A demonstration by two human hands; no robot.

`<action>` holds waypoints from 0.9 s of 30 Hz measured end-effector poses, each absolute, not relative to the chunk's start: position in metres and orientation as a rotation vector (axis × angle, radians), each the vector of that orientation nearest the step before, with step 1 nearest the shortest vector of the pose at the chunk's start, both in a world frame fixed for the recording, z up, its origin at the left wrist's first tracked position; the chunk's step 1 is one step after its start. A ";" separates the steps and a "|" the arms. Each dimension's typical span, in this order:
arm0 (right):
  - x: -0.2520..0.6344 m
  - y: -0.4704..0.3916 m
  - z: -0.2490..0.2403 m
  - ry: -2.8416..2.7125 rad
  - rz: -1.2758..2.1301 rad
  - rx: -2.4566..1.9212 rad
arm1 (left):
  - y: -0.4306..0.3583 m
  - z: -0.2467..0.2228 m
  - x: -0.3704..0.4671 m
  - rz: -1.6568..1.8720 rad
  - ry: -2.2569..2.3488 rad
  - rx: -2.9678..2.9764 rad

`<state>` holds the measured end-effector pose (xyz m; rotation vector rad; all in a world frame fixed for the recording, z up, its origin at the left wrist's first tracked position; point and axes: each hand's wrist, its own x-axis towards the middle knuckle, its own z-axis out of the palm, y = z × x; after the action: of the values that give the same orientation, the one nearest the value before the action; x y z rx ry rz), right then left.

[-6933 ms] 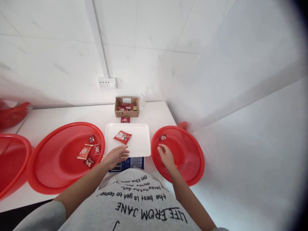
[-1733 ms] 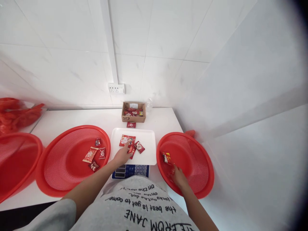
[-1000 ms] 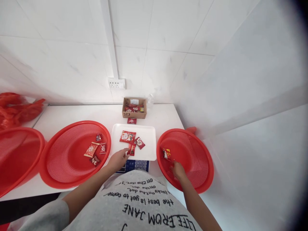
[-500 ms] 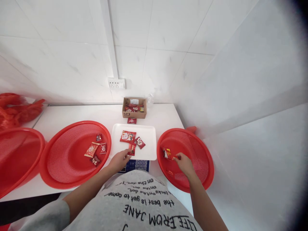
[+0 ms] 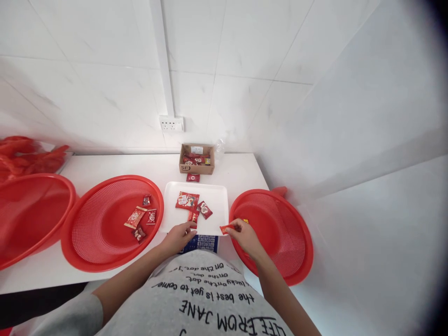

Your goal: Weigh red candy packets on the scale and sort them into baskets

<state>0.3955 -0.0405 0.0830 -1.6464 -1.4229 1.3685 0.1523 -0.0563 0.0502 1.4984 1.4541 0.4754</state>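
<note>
My right hand (image 5: 246,237) pinches a small red packet (image 5: 227,229) at the right edge of the white tray (image 5: 219,200). At the tray's front edge, my left hand (image 5: 179,237) has its fingers on a small red packet (image 5: 193,217); whether they grip it or just touch it is hard to see. Beside that packet lie a larger red packet (image 5: 187,200) and a dark red one (image 5: 205,210). The right red basket (image 5: 283,233) is partly behind my right hand, with a bit of a yellow packet showing.
The left red basket (image 5: 101,224) holds several packets. Another red basket (image 5: 31,214) stands farther left, near red bags (image 5: 31,156). Behind the tray are a dark red packet (image 5: 192,178) and a cardboard box (image 5: 196,159) of packets. A blue keypad (image 5: 205,242) shows under the tray.
My right hand has moved left from inside the right basket to the tray's edge, now with a red packet in its fingers. My left hand stays at the tray's front.
</note>
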 end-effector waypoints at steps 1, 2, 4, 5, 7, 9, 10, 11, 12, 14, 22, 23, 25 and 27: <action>0.389 -0.041 0.081 -1.397 1.422 -1.615 | -0.057 0.052 0.154 0.475 1.430 1.477; 0.383 -0.042 0.079 -1.376 1.475 -1.581 | -0.057 0.054 0.157 0.474 1.402 1.452; 0.370 -0.044 0.076 -1.337 1.574 -1.508 | -0.058 0.058 0.161 0.470 1.341 1.400; 0.365 -0.045 0.075 -1.322 1.612 -1.474 | -0.059 0.060 0.164 0.473 1.303 1.383; 0.355 -0.046 0.073 -1.300 1.668 -1.425 | -0.059 0.063 0.167 0.486 1.231 1.358; 0.348 -0.048 0.073 -1.290 1.704 -1.400 | -0.059 0.065 0.169 0.503 1.186 1.325; 0.345 -0.048 0.073 -1.288 1.716 -1.390 | -0.058 0.065 0.169 0.509 1.169 1.300; 0.343 -0.049 0.073 -1.285 1.727 -1.385 | -0.058 0.065 0.169 0.511 1.158 1.275; 0.342 -0.049 0.073 -1.282 1.737 -1.382 | -0.058 0.065 0.169 0.510 1.153 1.255; 0.340 -0.049 0.073 -1.269 1.753 -1.384 | -0.058 0.064 0.168 0.505 1.143 1.235; 0.337 -0.048 0.071 -1.265 1.779 -1.375 | -0.058 0.066 0.166 0.505 1.139 1.180; 0.337 -0.048 0.071 -1.268 1.777 -1.379 | -0.058 0.067 0.166 0.505 1.138 1.174; 0.336 -0.048 0.070 -1.279 1.768 -1.392 | -0.059 0.067 0.165 0.508 1.148 1.162; 0.335 -0.048 0.069 -1.290 1.758 -1.405 | -0.059 0.068 0.165 0.512 1.156 1.146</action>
<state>0.3351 -0.0481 0.0688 -1.4047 -1.2899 1.7582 0.1645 -0.0593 0.0676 1.1463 1.1555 0.5117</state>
